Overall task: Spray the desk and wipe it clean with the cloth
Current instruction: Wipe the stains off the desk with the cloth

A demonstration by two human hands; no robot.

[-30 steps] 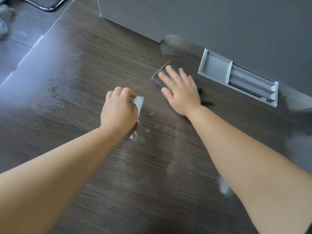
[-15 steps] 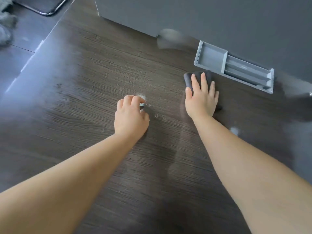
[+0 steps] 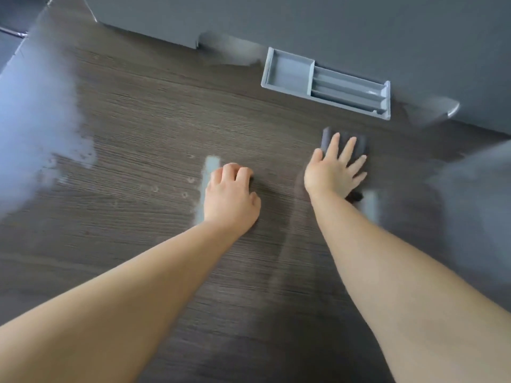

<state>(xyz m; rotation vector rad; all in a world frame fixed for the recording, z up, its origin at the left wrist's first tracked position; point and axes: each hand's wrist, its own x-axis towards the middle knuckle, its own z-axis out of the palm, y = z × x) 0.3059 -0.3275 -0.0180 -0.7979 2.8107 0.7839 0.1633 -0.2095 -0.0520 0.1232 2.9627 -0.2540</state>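
Currently the cloth [image 3: 329, 136], a small dark grey folded pad, is lying flat on the dark wood-grain desk [image 3: 138, 120], just in front of the grey organiser tray [image 3: 289, 70] and not touching it. The right hand [image 3: 331, 172] is pressing down on it with fingers spread and straight. The palm is covering most of it, so only the far edge and a bit by the wrist are showing. The spread is probably for even pressure during a wiping stroke.

The left hand [image 3: 232, 194] is resting knuckles-down on the desk near the middle, fingers curled under. I cannot tell if it is holding anything; it is likely just bracing the body. No spray bottle is showing.

A few spray droplets [image 3: 190, 179] are sitting unwiped just left of the left hand, well apart from the cloth. So the wiping is looking only part done, and that patch is needing a pass.

The tray is sitting against the grey partition panel [image 3: 331, 23] at the desk's back edge. Window glare [image 3: 36, 120] is washing out the desk's left side.
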